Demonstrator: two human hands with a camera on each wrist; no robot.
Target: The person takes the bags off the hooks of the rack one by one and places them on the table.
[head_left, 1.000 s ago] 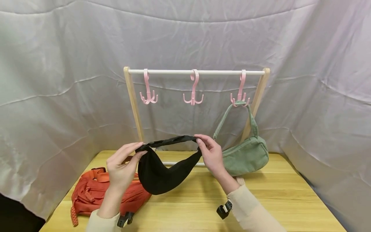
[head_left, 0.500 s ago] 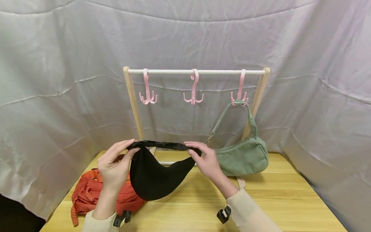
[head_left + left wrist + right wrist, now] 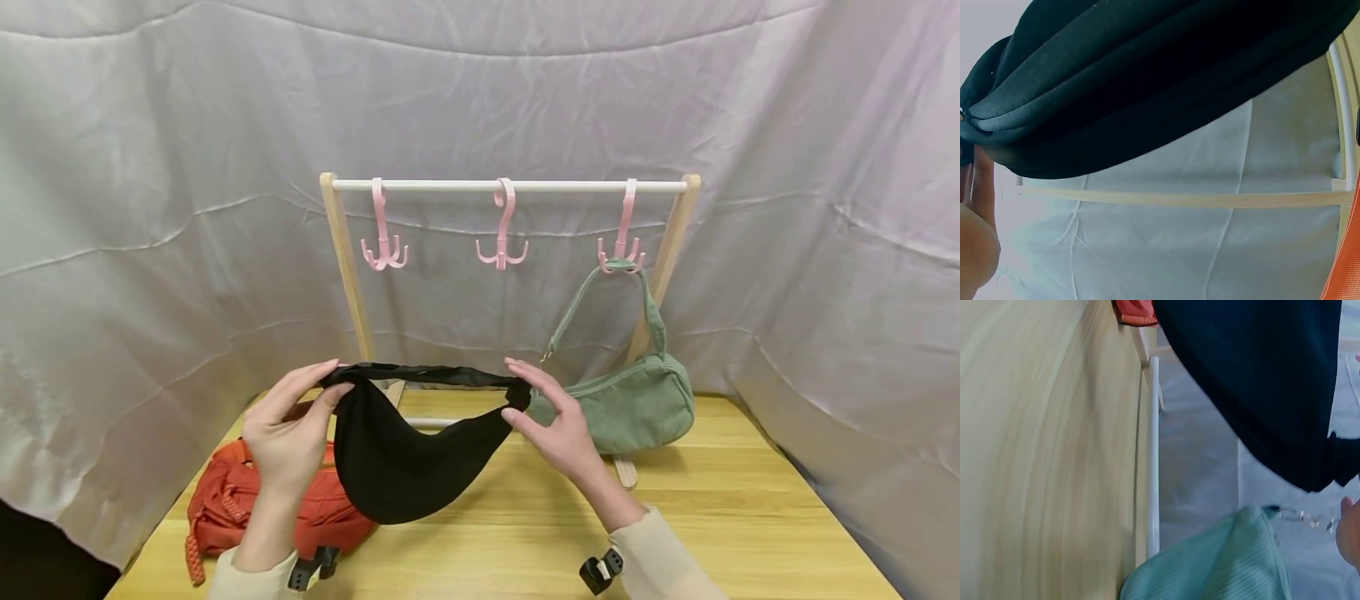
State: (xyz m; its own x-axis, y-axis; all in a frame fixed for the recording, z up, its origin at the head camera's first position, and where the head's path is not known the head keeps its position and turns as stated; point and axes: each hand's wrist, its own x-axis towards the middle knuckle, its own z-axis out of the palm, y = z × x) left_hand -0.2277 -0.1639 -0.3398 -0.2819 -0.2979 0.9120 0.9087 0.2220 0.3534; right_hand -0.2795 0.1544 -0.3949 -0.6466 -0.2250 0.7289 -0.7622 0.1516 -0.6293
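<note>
A black crescent-shaped shoulder bag hangs in the air between both hands, its strap stretched along the top. At the strap's left end, my left hand pinches the cloth between thumb and fingers. My right hand holds the other end loosely, with the thumb below and the fingers above the gathered cloth. Dark folds of the bag fill the top of the left wrist view. In the right wrist view, the thumb shows just beside the bag's gathered end.
Behind stands a rack with a white bar carrying three pink hooks, among them the middle hook. A green corduroy bag hangs from the right hook. On the wooden table, a red bag lies at left.
The black bag has shifted left and slightly lower. My right hand first moved left along the strap, then back right to the bag's end, with its thumb and fingers now spread wider.
</note>
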